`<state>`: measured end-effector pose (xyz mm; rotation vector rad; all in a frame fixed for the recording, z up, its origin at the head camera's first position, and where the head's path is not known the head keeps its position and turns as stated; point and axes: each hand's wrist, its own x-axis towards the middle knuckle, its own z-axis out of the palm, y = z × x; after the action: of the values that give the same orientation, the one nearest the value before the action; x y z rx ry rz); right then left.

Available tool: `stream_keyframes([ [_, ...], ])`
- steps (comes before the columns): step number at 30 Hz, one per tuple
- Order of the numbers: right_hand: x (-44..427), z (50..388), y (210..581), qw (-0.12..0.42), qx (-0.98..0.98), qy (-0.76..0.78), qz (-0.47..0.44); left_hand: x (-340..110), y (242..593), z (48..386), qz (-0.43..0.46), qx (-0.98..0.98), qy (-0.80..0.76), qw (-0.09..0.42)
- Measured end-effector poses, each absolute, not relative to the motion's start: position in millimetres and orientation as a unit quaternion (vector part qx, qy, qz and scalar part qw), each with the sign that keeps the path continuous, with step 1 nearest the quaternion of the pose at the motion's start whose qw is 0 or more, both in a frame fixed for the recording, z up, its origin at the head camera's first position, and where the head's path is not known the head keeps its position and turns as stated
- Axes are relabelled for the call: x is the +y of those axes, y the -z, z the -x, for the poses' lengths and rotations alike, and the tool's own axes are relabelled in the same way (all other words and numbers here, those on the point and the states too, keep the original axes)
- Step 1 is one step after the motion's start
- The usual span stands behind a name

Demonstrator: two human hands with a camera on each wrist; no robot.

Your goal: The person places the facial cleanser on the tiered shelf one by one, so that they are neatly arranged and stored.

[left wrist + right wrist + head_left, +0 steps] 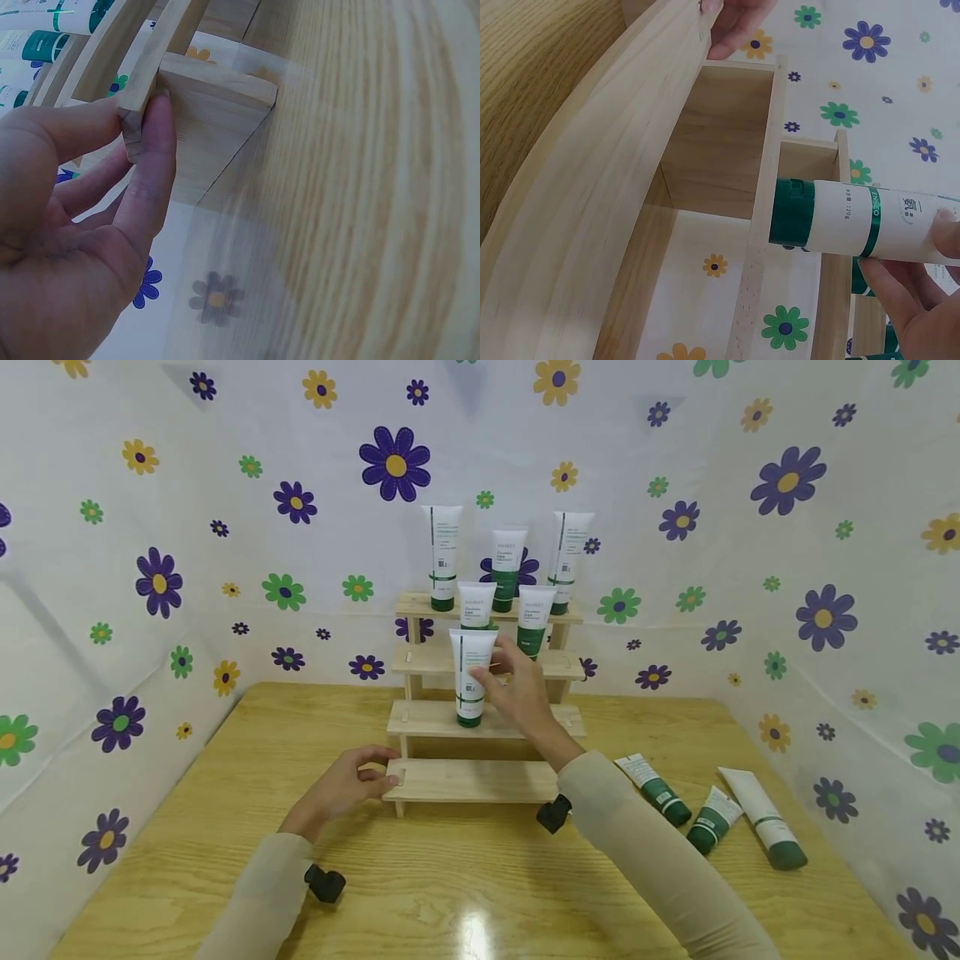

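Table [435,877], left hand [341,789] pinching one stand [472,779], right hand [519,689] gripping one of nine tubes [465,677]

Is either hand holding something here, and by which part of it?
Yes, both: the right hand grips the frontmost upright white tube by its body, above the cap; the left hand pinches the bottom shelf board at its left end.

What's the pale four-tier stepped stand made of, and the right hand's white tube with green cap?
Pale four-tier stepped stand: probably unpainted wood, matte; grain shows, clear coat possible.
White tube with green cap: likely plastic, smooth; flat, wide top end like a squeeze tube's.
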<state>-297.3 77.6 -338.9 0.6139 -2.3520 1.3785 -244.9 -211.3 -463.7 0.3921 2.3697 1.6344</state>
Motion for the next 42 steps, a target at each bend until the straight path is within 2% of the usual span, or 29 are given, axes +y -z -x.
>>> stream_keyframes([
  [31, 81.9, 297.9, 338.2, 0.175, -0.824, -0.492, -0.221, -211.7, 463.8, 246.6, -0.135, 0.813, -0.554, 0.114],
  [42, 107.9, 300.7, 331.6, 0.121, -0.851, -0.464, -0.215, -210.6, 460.2, 245.7, -0.128, 0.812, -0.556, 0.12],
])
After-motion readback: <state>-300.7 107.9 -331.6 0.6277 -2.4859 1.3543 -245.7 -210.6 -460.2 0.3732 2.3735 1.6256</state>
